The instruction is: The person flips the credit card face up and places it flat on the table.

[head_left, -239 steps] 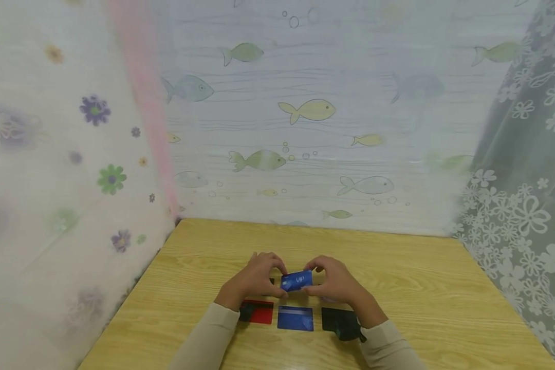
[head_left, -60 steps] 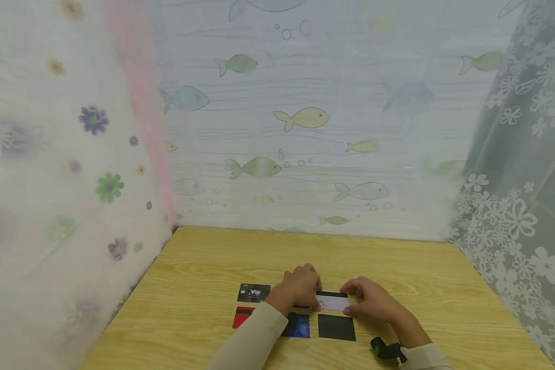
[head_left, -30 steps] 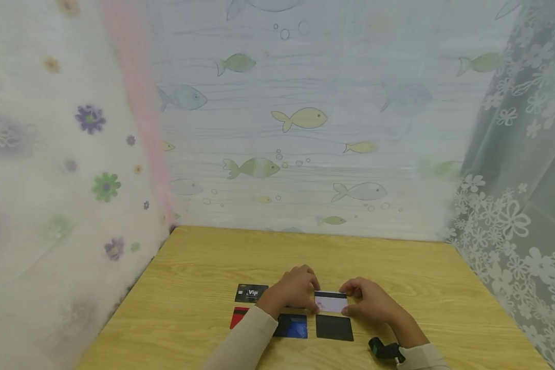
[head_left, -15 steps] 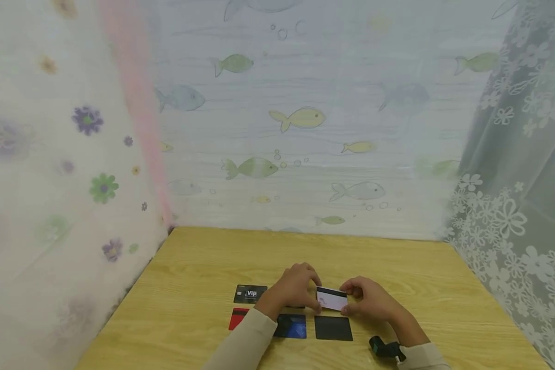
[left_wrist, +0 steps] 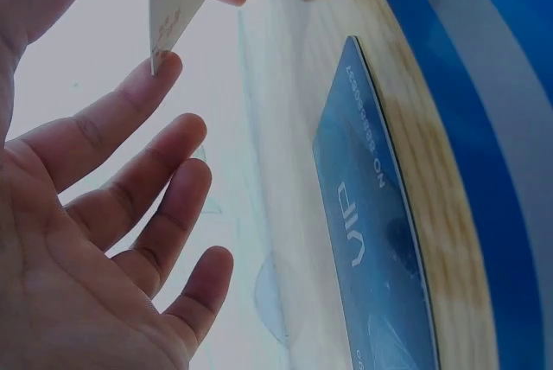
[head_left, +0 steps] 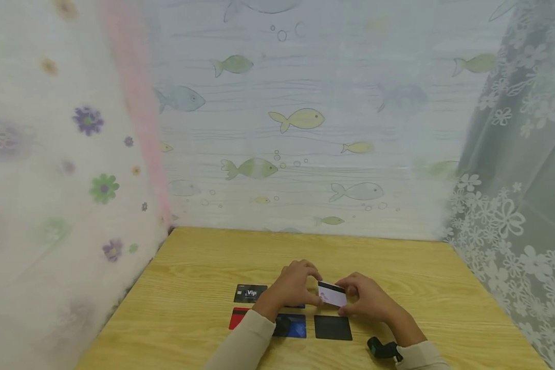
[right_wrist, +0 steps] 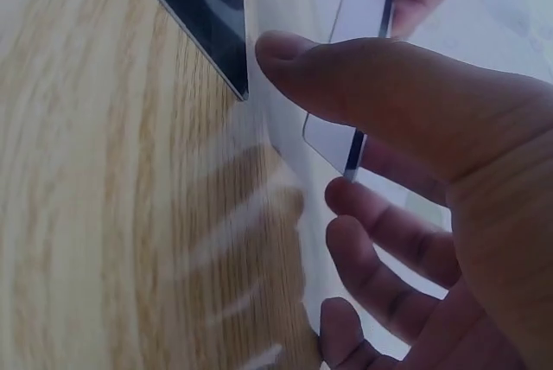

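Note:
A white card with a black magnetic stripe is held tilted above the table, its stripe along the upper edge. My left hand pinches its left end between thumb and index finger; in the left wrist view the other fingers are spread off the card. My right hand pinches the right end by thumb and fingers. In front of the held card lies a black card. A blue VIP card lies below my left hand, mostly hidden by it in the head view.
A black Vip card lies at the back left. In the front row, a red card and a blue card are partly covered by my left sleeve. Patterned curtains border the wood-grain table.
Eight seconds ago both hands held the blue VIP card; it now lies on the table. During the last second, the white card has risen off the table and tilted, both hands lifting slightly.

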Demonstrator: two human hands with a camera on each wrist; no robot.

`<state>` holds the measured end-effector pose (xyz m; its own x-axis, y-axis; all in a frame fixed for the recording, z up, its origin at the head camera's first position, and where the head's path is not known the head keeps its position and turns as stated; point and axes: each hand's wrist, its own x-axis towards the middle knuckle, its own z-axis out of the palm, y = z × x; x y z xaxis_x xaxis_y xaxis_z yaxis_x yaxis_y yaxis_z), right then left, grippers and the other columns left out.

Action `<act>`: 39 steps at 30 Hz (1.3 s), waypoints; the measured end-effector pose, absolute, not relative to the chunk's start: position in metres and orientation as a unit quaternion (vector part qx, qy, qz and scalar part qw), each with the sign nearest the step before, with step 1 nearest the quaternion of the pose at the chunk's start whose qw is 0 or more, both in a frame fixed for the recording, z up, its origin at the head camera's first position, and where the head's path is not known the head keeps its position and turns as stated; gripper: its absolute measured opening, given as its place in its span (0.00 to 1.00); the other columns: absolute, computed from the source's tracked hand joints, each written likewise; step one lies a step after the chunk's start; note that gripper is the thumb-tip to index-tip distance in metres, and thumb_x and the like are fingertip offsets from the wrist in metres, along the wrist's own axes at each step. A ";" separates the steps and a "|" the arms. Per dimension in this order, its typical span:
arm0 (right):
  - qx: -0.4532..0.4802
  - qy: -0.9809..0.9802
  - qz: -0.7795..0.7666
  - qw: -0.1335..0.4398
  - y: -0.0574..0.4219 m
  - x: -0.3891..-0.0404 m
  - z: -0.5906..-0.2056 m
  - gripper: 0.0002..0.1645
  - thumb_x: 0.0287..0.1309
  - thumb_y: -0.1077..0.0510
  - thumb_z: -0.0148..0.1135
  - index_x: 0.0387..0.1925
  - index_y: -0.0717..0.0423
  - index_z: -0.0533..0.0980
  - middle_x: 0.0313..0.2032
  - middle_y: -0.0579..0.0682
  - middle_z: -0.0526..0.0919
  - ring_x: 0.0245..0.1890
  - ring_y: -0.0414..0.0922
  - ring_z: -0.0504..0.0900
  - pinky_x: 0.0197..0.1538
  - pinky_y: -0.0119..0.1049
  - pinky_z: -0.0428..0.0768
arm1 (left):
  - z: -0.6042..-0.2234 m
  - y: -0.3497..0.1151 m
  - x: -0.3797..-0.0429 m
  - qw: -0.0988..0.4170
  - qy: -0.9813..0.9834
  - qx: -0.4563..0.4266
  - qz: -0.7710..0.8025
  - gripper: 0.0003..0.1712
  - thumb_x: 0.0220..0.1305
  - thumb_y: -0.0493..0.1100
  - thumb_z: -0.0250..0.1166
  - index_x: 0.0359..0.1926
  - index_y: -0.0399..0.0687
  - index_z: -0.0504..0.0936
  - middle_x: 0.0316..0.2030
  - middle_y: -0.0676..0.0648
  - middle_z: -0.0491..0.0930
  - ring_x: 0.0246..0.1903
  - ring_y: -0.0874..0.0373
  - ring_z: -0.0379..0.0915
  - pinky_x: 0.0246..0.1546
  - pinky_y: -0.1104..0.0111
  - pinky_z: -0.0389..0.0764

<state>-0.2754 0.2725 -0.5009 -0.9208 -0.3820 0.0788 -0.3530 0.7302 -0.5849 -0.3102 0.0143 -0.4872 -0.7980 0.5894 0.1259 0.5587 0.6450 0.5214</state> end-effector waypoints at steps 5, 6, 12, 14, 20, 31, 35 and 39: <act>-0.197 0.933 -0.301 0.002 0.268 -0.275 -0.501 0.35 0.46 0.45 0.84 0.57 0.47 0.83 0.50 0.42 0.80 0.50 0.46 0.80 0.53 0.51 0.81 | -0.486 0.013 -0.310 0.015 0.903 0.311 0.297 0.24 0.51 0.58 0.81 0.50 0.66 0.86 0.62 0.58 0.76 0.65 0.51 0.68 0.64 0.46 0.67; -0.196 0.935 -0.297 -0.004 0.267 -0.275 -0.500 0.35 0.46 0.45 0.84 0.57 0.47 0.82 0.50 0.42 0.80 0.50 0.46 0.80 0.53 0.51 0.81 | -0.486 0.013 -0.309 0.012 0.901 0.310 0.302 0.24 0.51 0.58 0.80 0.50 0.65 0.86 0.61 0.57 0.76 0.65 0.51 0.68 0.64 0.46 0.67; -0.211 0.934 -0.285 -0.038 0.262 -0.276 -0.496 0.35 0.47 0.45 0.83 0.58 0.46 0.82 0.52 0.44 0.81 0.51 0.48 0.80 0.51 0.49 0.81 | -0.479 0.009 -0.307 0.003 0.893 0.304 0.332 0.24 0.53 0.57 0.79 0.52 0.64 0.86 0.63 0.56 0.76 0.68 0.48 0.66 0.68 0.41 0.63; -0.220 0.929 -0.294 -0.047 0.260 -0.276 -0.494 0.35 0.48 0.46 0.83 0.59 0.46 0.82 0.53 0.44 0.81 0.52 0.49 0.80 0.52 0.52 0.81 | -0.480 0.008 -0.308 -0.001 0.891 0.304 0.336 0.25 0.53 0.58 0.79 0.52 0.64 0.85 0.63 0.57 0.76 0.68 0.49 0.66 0.68 0.41 0.63; -0.238 0.916 -0.314 -0.071 0.253 -0.275 -0.493 0.36 0.49 0.47 0.83 0.60 0.44 0.81 0.54 0.41 0.81 0.54 0.47 0.80 0.55 0.56 0.81 | -0.481 0.005 -0.311 -0.002 0.885 0.310 0.346 0.25 0.54 0.58 0.78 0.53 0.64 0.85 0.64 0.57 0.75 0.68 0.49 0.65 0.69 0.41 0.62; -0.257 0.899 -0.342 -0.095 0.251 -0.279 -0.496 0.30 0.53 0.46 0.80 0.57 0.42 0.81 0.52 0.40 0.82 0.48 0.44 0.81 0.50 0.52 0.81 | -0.483 0.003 -0.314 0.012 0.875 0.320 0.364 0.33 0.55 0.57 0.78 0.62 0.60 0.81 0.65 0.55 0.75 0.68 0.49 0.67 0.68 0.40 0.63; -0.237 0.898 -0.361 -0.087 0.253 -0.280 -0.499 0.30 0.53 0.46 0.81 0.57 0.39 0.80 0.52 0.39 0.83 0.47 0.43 0.81 0.49 0.51 0.78 | -0.484 0.003 -0.315 0.026 0.869 0.321 0.374 0.41 0.54 0.59 0.78 0.68 0.59 0.77 0.66 0.54 0.75 0.68 0.50 0.68 0.69 0.40 0.62; -0.222 0.890 -0.391 -0.072 0.255 -0.279 -0.500 0.32 0.51 0.43 0.81 0.57 0.37 0.79 0.53 0.38 0.83 0.47 0.43 0.83 0.51 0.51 0.77 | -0.486 0.003 -0.315 0.058 0.854 0.323 0.403 0.47 0.53 0.60 0.79 0.72 0.56 0.73 0.67 0.53 0.74 0.68 0.50 0.70 0.68 0.45 0.69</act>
<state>-0.2793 0.2545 -0.5001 -0.8913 -0.3391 0.3010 -0.4510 0.5952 -0.6651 -0.3153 0.0033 -0.4861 -0.7845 0.5989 0.1606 0.5052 0.4671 0.7257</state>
